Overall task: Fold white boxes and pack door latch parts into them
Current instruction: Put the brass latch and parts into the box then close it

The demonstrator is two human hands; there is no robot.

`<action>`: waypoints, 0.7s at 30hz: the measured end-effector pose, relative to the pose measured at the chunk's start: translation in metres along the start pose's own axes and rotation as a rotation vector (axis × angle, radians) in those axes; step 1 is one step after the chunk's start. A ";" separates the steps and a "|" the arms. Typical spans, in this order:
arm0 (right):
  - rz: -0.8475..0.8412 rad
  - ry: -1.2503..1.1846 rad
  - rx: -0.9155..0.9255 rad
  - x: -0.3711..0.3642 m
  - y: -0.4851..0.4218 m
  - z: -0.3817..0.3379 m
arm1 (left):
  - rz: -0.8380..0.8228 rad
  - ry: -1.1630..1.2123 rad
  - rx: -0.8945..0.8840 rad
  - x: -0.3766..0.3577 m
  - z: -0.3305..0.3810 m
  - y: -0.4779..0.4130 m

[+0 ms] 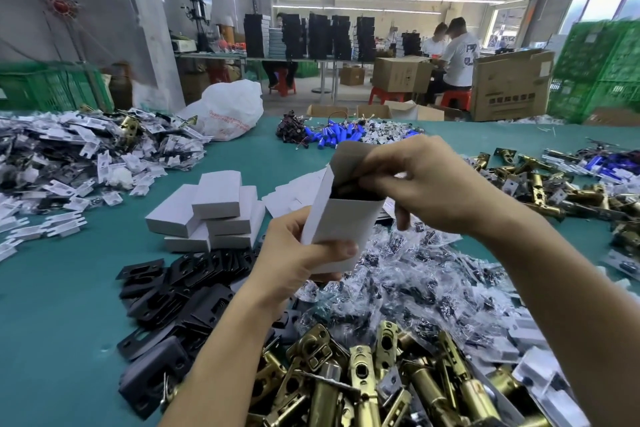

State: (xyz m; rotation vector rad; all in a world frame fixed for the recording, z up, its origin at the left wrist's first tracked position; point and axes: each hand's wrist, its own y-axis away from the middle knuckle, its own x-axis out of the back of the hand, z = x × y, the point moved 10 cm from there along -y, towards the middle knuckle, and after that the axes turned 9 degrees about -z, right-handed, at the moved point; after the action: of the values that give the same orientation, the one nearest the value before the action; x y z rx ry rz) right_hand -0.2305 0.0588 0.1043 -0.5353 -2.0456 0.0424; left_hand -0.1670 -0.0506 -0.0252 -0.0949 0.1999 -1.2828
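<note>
Left grip: left hand (294, 260) is wrapped round the lower end of a white box (343, 218), thumb lying across its front face, fingers behind.
Right grip: right hand (426, 184) is at the box's mouth, fingers curled with their tips in the opening. The thumb hangs down beside the box's right wall. Whether the fingers hold anything cannot be told.
Box: held upright above the table (69, 288), tilted slightly right, between the two hands. Its top flap (349, 159) stands open behind the fingers.
Inside box: a dark part (349, 194) shows at the mouth, filling the opening; its shape is too blurred to tell.
Closed boxes (214, 211): a loose stack of closed white boxes lies left of the held box.
Blanks (294, 198): flat white unfolded boxes lie just behind the left hand.
Plates (173, 288): a heap of black metal plates lies left of the left forearm.
Latches (363, 374): a heap of brass latches lies nearest the camera, between the forearms. More lie far right.
Bags (415, 270): small clear bags of dark bits are piled under the right forearm.
Far left: a wide pile of white packets (86, 156).
Table's far edge: blue cylinders (339, 137) and a white plastic sack (228, 111).
Background: seated people (457, 55), cartons (509, 83), green crates (599, 69).
</note>
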 end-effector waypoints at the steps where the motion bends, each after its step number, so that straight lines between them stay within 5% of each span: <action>1: 0.064 -0.031 0.031 0.006 0.003 -0.002 | -0.003 0.006 0.001 0.000 0.000 0.000; 4: 0.178 -0.067 0.086 0.019 0.007 -0.005 | -0.015 0.012 0.012 -0.002 0.000 0.001; 21: 0.149 0.112 -0.043 0.009 -0.002 -0.001 | 0.012 0.051 0.006 -0.001 0.002 0.002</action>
State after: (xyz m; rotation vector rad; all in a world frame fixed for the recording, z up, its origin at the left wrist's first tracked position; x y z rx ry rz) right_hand -0.2345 0.0600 0.1122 -0.7005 -1.8981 0.0564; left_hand -0.1650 -0.0488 -0.0236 -0.0560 0.2407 -1.2747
